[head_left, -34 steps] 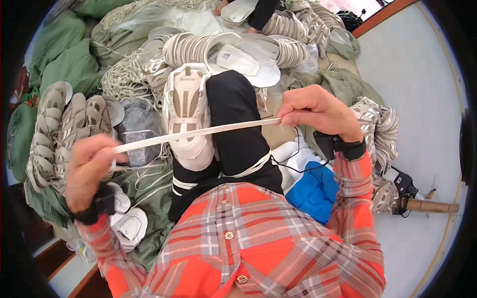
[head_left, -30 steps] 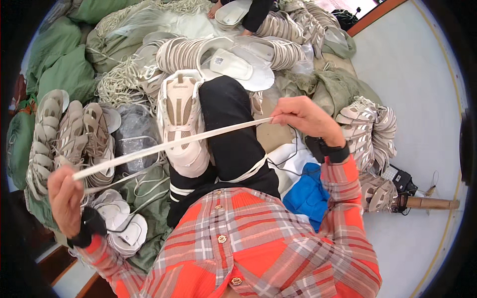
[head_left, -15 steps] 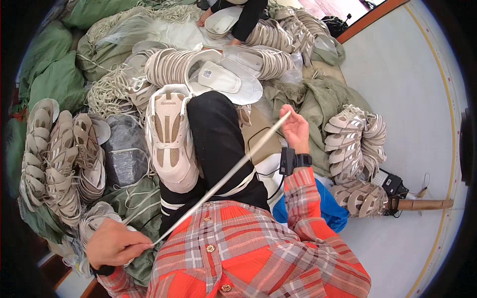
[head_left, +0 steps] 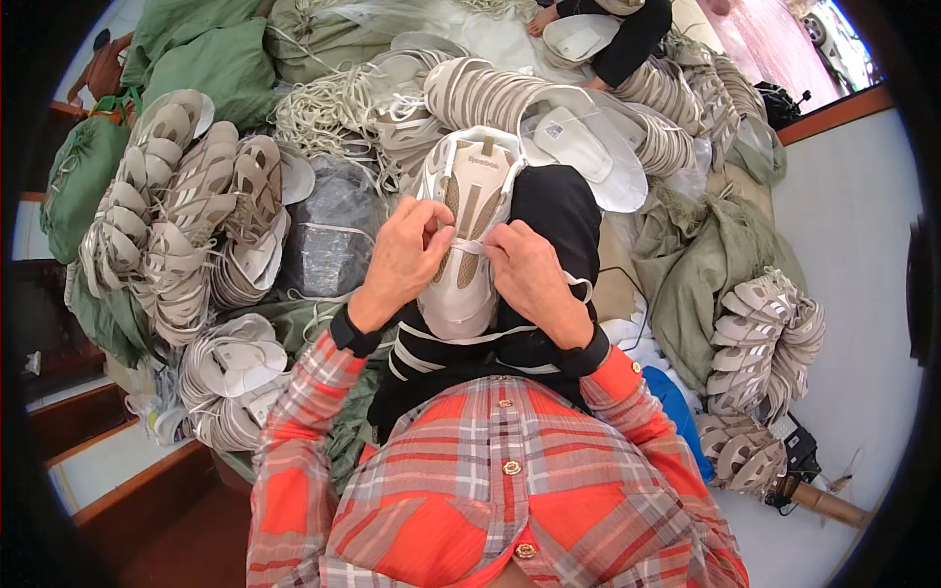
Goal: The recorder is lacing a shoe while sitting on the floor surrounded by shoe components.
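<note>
On my lap rests a beige shoe upper (head_left: pixel 459 310) with mesh panels, its toe pointing toward me. A pale shoelace (head_left: pixel 468 246) runs across the middle of it. My left hand (head_left: pixel 407 257) is pinched on the lace at the upper's left side. On the other side, my right hand (head_left: pixel 534 279) grips the lace with fingers curled, close to the upper's right edge. A loop of the lace stands out beside my right wrist. The fingertips partly cover what they hold.
Stacked shoe uppers (head_left: pixel 186 225) lie to the left, beside a plastic-wrapped dark bundle (head_left: pixel 333 235). A tangle of laces (head_left: pixel 323 113) and a row of uppers (head_left: pixel 490 93) lie ahead. Another person's dark-sleeved arm (head_left: pixel 627 49) is at the far right. More uppers (head_left: pixel 755 343) stand at right.
My hands, which held the lace stretched wide diagonally across my body, have come together over the upper. The lace now lies across it. The view has shifted left.
</note>
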A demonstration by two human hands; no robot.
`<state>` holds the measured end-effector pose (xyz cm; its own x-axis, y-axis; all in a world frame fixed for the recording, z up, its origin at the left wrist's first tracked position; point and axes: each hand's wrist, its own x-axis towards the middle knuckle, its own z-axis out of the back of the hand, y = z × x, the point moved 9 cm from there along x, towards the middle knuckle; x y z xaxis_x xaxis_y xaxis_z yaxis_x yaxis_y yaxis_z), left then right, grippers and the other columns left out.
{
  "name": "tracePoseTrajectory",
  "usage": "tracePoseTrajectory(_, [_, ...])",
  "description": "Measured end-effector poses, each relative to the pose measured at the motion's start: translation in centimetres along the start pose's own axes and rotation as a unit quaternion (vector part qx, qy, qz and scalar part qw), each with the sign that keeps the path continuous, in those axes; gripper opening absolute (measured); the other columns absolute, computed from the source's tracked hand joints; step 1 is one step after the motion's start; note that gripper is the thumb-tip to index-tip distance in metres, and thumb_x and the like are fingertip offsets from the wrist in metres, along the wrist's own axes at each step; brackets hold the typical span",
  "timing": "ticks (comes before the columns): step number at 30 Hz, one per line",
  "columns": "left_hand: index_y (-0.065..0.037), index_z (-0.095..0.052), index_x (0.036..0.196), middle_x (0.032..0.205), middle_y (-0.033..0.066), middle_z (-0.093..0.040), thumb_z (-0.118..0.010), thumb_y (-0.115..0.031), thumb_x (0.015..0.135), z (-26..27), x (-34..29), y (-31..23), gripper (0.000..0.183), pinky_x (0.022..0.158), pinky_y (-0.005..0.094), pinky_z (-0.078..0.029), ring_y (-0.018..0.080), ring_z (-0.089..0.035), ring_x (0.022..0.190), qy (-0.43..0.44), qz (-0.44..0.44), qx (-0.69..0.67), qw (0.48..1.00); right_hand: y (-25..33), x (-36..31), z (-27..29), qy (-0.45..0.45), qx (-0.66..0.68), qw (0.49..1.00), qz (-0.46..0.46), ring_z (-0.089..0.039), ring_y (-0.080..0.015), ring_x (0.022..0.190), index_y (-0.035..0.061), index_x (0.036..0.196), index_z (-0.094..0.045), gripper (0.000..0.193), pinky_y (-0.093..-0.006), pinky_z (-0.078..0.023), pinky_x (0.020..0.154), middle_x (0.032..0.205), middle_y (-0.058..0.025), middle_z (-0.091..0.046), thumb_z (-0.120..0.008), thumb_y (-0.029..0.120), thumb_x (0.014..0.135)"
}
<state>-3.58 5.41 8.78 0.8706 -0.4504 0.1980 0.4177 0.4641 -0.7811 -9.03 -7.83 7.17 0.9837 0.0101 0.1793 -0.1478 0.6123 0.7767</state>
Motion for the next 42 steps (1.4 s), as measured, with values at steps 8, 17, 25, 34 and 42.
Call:
tracePoseTrajectory(8, [-0.004, -0.059, 0.091, 0.072, 0.0082, -0.050, -0.063, -0.006, 0.079, -0.8, -1.1, 1.6, 0.013, 0.057, 0.0328, -0.043, 0.0208, -0.052, 0.061, -0.005, 0.076, -0.061, 0.995, 0.7, 0.8, -0.9, 0.038, -0.074, 0.996, -0.014, -0.055, -0.0403, 0.070, 0.0002, 0.082, -0.052, 0.005, -0.0467, -0.045, 0.063, 0.077, -0.0193, -0.053, -0.053, 0.005, 0.081])
tracePoseTrajectory(17, [-0.004, -0.059, 0.093, 0.073, 0.0088, -0.052, -0.063, -0.004, 0.078, -0.6, -1.5, 1.1, 0.016, 0.060, 0.0334, -0.044, 0.0220, -0.054, 0.063, -0.029, 0.063, -0.061, 0.996, 0.7, 1.3, -0.7, 0.036, -0.038, 0.999, -0.015, -0.055, -0.0381, 0.071, -0.0016, 0.078, -0.053, 0.005, -0.0440, -0.044, 0.064, 0.074, -0.0188, -0.053, -0.053, 0.004, 0.079])
tracePoseTrajectory(25, [-0.004, -0.059, 0.096, 0.076, 0.0093, -0.053, -0.062, -0.003, 0.079, -1.0, -1.8, 1.7, 0.018, 0.060, 0.0336, -0.044, 0.0227, -0.054, 0.064, -0.033, 0.061, -0.081, 0.994, 0.6, 1.4, -2.0, 0.070, -0.057, 0.996, -0.019, -0.055, -0.0398, 0.073, 0.0000, 0.077, -0.053, 0.005, -0.0460, -0.045, 0.066, 0.073, -0.0183, -0.053, -0.054, 0.003, 0.073])
tracePoseTrajectory(34, [-0.005, -0.058, 0.099, 0.077, 0.0100, -0.052, -0.062, -0.003, 0.079, -0.9, -2.6, 1.4, 0.020, 0.060, 0.0347, -0.044, 0.0246, -0.055, 0.065, -0.054, 0.055, -0.083, 0.994, 2.1, -0.3, -0.2, 0.000, -0.067, 0.998, 0.017, -0.055, -0.0390, 0.075, -0.0024, 0.090, -0.056, 0.018, -0.0440, -0.046, 0.068, 0.083, -0.0188, -0.053, -0.053, -0.007, 0.073])
tracePoseTrajectory(42, [-0.005, -0.057, 0.101, 0.076, 0.0101, -0.051, -0.062, -0.003, 0.079, -0.8, -2.4, 1.1, 0.022, 0.060, 0.0351, -0.044, 0.0253, -0.055, 0.066, -0.055, 0.037, -0.069, 0.995, 2.3, 1.0, -1.0, -0.081, -0.009, 0.996, 0.034, -0.058, -0.0341, 0.066, -0.0001, 0.088, -0.047, 0.014, -0.0359, -0.047, 0.060, 0.074, -0.0158, -0.056, -0.057, -0.006, 0.079])
